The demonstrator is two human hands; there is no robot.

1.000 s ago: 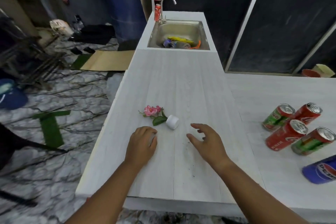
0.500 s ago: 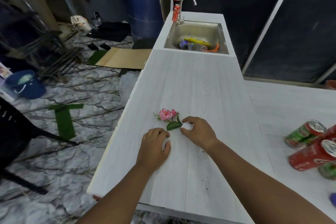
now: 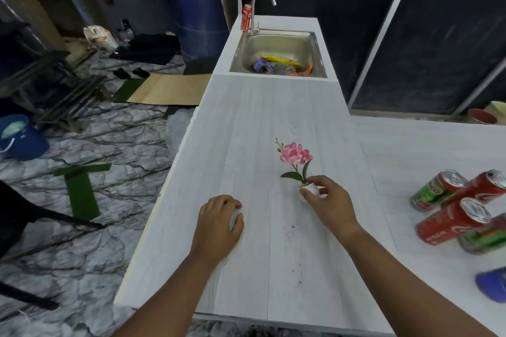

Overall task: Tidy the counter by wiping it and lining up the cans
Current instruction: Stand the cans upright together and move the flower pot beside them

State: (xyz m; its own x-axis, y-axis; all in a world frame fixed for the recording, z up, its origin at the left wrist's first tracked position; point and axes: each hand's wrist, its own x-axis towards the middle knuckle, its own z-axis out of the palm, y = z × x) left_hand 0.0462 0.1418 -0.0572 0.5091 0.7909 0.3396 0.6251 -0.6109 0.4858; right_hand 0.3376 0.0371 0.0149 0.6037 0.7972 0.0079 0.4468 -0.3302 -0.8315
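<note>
Right of hands, cans (image 3: pixel 449 223), right hand (image 3: pixel 330 204) grasping flowerpot (image 3: pixel 310 189), left hand (image 3: pixel 216 226) clutching wad (image 3: pixel 236 219).

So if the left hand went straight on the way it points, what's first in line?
Bare counter mostly. The left hand looks aimed just left of the flower pot the right hand holds, so probably the sink first; depth unclear.

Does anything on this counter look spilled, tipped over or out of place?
Dark crumbs, likely soil, speckle the counter beside the flower pot the right hand grips. At the right, the cans lie on their sides in a jumble. Litter sits in the sink.
</note>
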